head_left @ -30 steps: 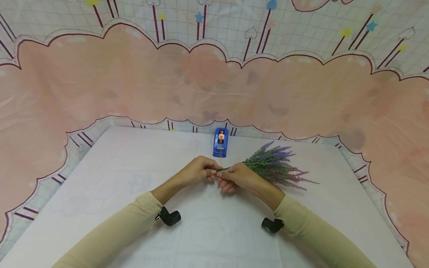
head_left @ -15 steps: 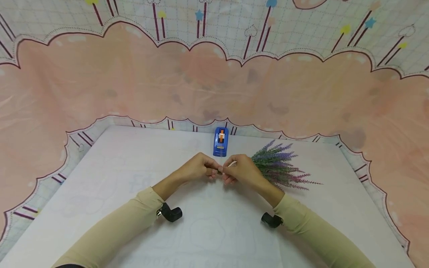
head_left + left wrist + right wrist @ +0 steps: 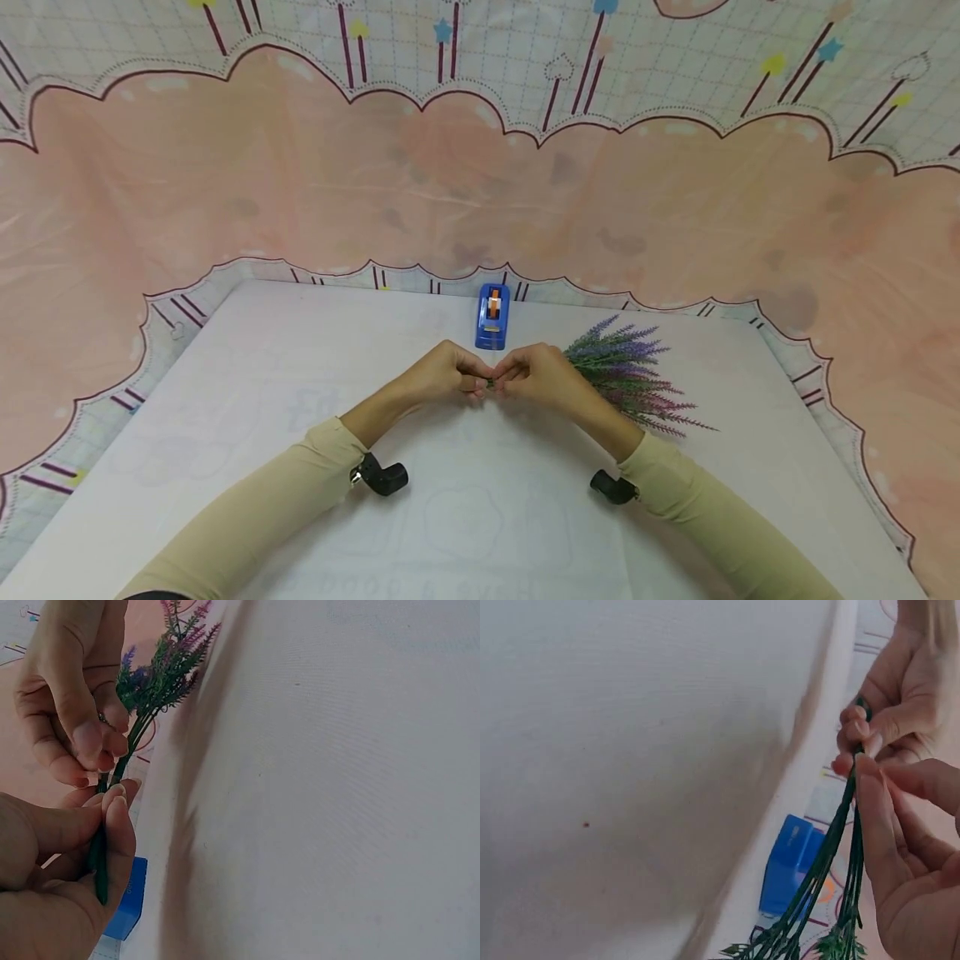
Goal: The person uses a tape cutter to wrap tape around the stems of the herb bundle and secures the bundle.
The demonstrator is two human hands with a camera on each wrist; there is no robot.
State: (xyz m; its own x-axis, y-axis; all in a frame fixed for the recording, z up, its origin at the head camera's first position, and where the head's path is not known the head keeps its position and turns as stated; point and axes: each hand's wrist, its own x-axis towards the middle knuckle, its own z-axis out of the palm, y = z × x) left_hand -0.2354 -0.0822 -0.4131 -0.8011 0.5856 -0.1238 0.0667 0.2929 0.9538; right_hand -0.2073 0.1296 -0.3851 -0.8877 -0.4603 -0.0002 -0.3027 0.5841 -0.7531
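Note:
A bunch of lavender (image 3: 626, 375), green with purple and pink tips, points to the right in the head view. My left hand (image 3: 442, 375) pinches the lower ends of its green stems (image 3: 99, 851) between thumb and fingers. Right beside it, my right hand (image 3: 543, 375) has thumb and index fingertips brought together on the stems, just above the left fingertips. In the right wrist view the stems (image 3: 829, 840) part into two strands below the fingers. Part of the bunch is hidden behind the right hand in the head view.
A blue tape dispenser (image 3: 491, 317) with an orange reel stands just beyond the hands, near the far edge of the white table (image 3: 360, 525). Behind the table hangs a peach and white printed cloth (image 3: 337, 192). Black wrist cameras sit below both cuffs.
The right hand has gone from gripping the stems further along to a fingertip pinch close to the left fingers. The flower heads have shifted slightly right; the left hand stays nearly still.

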